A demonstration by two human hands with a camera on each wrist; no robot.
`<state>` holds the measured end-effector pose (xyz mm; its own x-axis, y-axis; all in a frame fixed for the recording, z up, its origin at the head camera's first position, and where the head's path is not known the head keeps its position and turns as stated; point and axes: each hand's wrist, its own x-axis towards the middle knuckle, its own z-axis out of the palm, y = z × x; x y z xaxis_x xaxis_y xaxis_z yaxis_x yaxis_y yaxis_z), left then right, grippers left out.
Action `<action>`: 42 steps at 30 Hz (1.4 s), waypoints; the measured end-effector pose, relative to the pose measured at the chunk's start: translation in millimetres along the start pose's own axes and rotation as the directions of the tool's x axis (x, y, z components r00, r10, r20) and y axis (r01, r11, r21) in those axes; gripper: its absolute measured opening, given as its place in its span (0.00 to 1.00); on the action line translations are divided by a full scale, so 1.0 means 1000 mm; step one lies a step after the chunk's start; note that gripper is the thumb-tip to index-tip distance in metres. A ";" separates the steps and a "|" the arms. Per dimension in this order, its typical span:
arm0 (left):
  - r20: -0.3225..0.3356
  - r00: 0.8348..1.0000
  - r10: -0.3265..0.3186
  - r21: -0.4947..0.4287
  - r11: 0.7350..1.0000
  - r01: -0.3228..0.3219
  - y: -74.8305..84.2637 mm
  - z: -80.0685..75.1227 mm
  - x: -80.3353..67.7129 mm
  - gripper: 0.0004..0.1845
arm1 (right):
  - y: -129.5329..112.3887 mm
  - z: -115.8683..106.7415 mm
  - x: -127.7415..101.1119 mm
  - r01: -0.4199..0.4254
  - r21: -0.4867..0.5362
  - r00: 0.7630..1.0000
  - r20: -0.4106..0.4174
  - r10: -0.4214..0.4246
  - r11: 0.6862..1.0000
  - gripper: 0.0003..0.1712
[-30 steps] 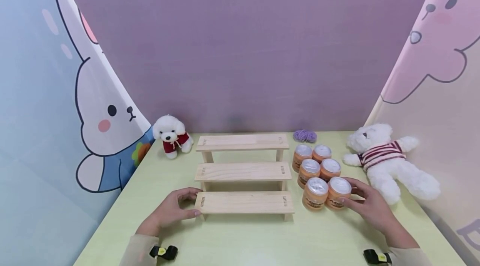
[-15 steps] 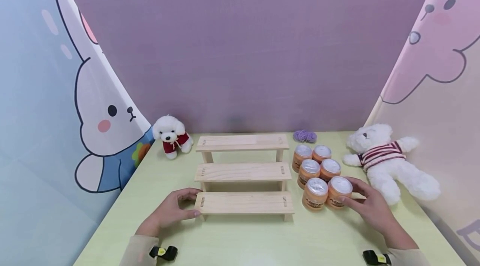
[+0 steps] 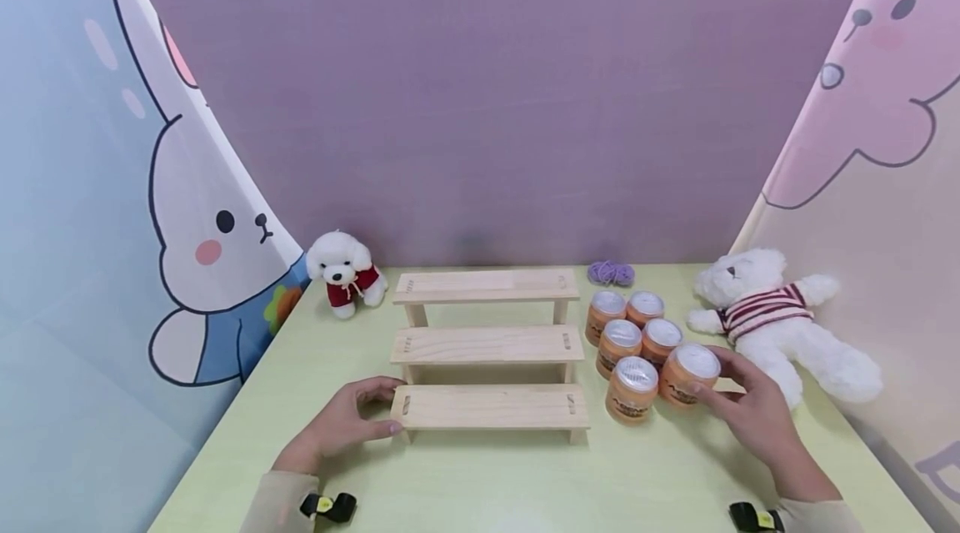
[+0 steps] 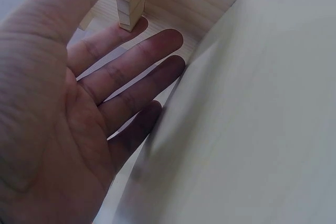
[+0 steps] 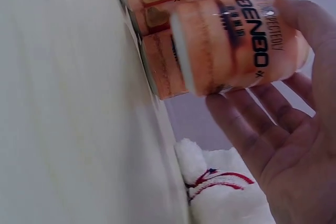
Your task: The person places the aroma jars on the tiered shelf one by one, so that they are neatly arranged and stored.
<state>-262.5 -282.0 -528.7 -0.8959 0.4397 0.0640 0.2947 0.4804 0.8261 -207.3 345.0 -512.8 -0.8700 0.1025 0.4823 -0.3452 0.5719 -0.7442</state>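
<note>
My right hand grips an orange can with a silvery lid, its thumb on the near side and its fingers round the far side. In the right wrist view the can shows dark lettering, and its base is off the table, slightly tilted. Several matching cans stand beside it in a cluster. My left hand is at the left end of a three-step wooden stand, pinching its lowest step between thumb and index finger. In the left wrist view the other fingers extend past the wooden leg.
A white teddy bear in a striped sweater lies to the right, close to my right hand. At the back left sits a white toy dog. Purple yarn lies behind the cans. Printed cloth walls enclose the table.
My right hand has lifted the front right can off the table and moved it slightly right and away from its neighbour. My left hand and the stand have stayed in place.
</note>
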 end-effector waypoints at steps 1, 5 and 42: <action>0.000 1.000 -0.002 0.000 1.000 0.002 0.000 0.000 0.000 0.29 | -0.001 0.000 0.001 0.003 0.005 1.000 -0.013 -0.003 1.000 0.34; -0.002 1.000 -0.009 0.003 1.000 0.009 0.002 0.001 0.000 0.29 | -0.005 -0.003 0.006 0.014 0.014 0.998 -0.063 -0.013 1.000 0.34; 0.007 1.000 -0.025 -0.015 1.000 0.025 0.003 0.001 -0.001 0.31 | -0.124 0.018 0.093 0.098 0.022 0.994 -0.041 -0.097 0.995 0.31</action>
<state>-260.3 -280.9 -526.9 -0.9006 0.4328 0.0390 0.2668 0.4798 0.8359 -251.5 269.1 -384.2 -0.8172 0.0798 0.5708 -0.4365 0.5611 -0.7033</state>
